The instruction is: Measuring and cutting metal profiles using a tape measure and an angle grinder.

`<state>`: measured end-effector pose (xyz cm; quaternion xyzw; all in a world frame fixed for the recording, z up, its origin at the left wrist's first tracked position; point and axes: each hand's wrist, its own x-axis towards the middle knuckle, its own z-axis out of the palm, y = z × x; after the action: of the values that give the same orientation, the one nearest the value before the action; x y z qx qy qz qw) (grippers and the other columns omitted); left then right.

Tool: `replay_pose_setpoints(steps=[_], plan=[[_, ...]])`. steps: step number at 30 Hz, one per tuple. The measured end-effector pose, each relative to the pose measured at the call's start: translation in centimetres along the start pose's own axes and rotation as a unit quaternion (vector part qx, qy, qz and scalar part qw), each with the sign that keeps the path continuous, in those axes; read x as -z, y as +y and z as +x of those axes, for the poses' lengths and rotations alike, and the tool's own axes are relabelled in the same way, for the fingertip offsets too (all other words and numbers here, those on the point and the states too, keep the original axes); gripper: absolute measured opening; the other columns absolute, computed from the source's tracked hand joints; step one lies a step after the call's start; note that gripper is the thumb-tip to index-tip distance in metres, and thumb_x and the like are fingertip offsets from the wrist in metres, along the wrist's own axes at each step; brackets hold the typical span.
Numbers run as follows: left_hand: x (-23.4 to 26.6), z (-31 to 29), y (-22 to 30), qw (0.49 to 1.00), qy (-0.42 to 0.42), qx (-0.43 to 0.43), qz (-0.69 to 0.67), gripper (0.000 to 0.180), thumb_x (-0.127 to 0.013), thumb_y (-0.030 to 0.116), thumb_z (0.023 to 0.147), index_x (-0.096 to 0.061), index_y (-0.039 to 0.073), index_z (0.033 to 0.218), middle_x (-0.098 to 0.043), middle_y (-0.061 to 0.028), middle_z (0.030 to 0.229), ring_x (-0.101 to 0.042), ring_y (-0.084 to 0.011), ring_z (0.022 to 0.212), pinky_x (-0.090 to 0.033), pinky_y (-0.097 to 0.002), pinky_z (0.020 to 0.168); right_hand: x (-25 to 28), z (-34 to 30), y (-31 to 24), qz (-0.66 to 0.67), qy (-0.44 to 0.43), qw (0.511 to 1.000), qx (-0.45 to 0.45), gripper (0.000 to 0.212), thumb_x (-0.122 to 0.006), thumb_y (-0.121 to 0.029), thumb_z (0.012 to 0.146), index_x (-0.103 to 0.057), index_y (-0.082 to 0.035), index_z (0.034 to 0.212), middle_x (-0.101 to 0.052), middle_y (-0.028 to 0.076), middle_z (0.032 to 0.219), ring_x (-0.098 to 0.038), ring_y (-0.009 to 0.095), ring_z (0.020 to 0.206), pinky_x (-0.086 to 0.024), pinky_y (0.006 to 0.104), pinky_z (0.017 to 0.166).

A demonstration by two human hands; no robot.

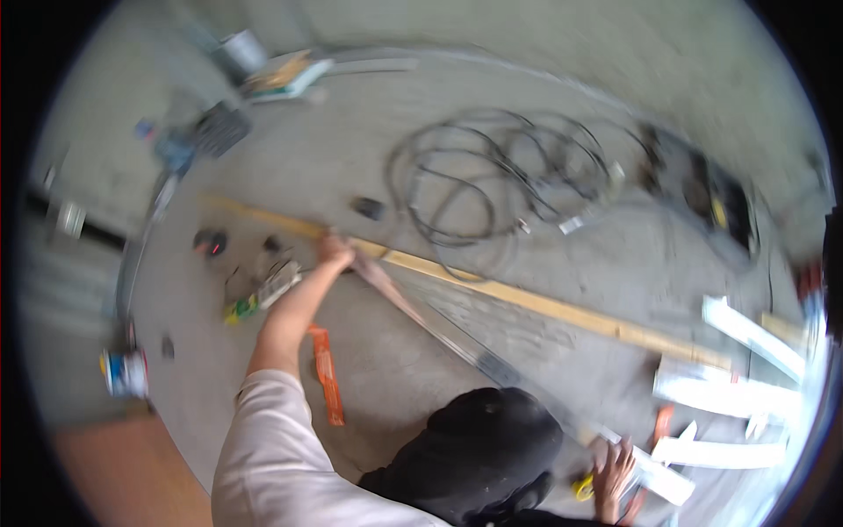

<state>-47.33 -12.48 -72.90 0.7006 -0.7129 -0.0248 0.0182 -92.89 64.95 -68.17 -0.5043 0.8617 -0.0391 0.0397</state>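
Observation:
A long narrow metal strip (430, 323) runs slantwise across the floor, from upper left to lower right. My left hand (334, 252), blurred, closes round its far end, close beside a long wooden batten (544, 305). Farther down at the lower right, my right hand (612, 467) rests at the strip's near end with fingers stretched and apart. A small yellow ring-shaped thing (583, 487) lies just left of that hand. My dark-clad knee (492, 439) is bent near the middle of the strip.
Coiled black cable (492, 167) covers the floor beyond the batten. A dark open case (702, 193) stands at the right wall. White pieces (729, 395) lie at the right. An orange strip (327, 376), a power strip (278, 283) and small dark tools are near my left arm.

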Motion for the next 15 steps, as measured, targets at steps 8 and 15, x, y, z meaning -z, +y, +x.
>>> replay_pose_setpoints(steps=[8, 15], plan=[[-3.4, 11.5, -7.4, 0.983, -0.164, -0.036, -0.072, 0.074, -0.069, 0.057, 0.095, -0.066, -0.001, 0.139, -0.065, -0.0186, 0.146, -0.061, -0.0315, 0.135, -0.048, -0.0459, 0.112, 3.5, 3.9, -1.4, -0.020, -0.025, 0.999, -0.033, 0.047, -0.074, -0.021, 0.088, -0.063, -0.006, 0.130, -0.060, 0.011, 0.125, -0.058, 0.030, 0.123, -0.048, 0.0440, 0.108], [-3.2, 11.9, -7.9, 0.994, -0.089, -0.009, 0.066, 0.070, -0.069, 0.056, 0.092, -0.071, -0.005, 0.126, -0.072, -0.0257, 0.129, -0.069, -0.0409, 0.119, -0.054, -0.0504, 0.101, 1.8, 2.9, -0.9, -0.010, 0.018, 0.999, 0.024, 0.057, -0.081, -0.019, 0.082, -0.063, -0.002, 0.133, -0.059, 0.011, 0.124, -0.060, 0.030, 0.120, -0.052, 0.0415, 0.105]])
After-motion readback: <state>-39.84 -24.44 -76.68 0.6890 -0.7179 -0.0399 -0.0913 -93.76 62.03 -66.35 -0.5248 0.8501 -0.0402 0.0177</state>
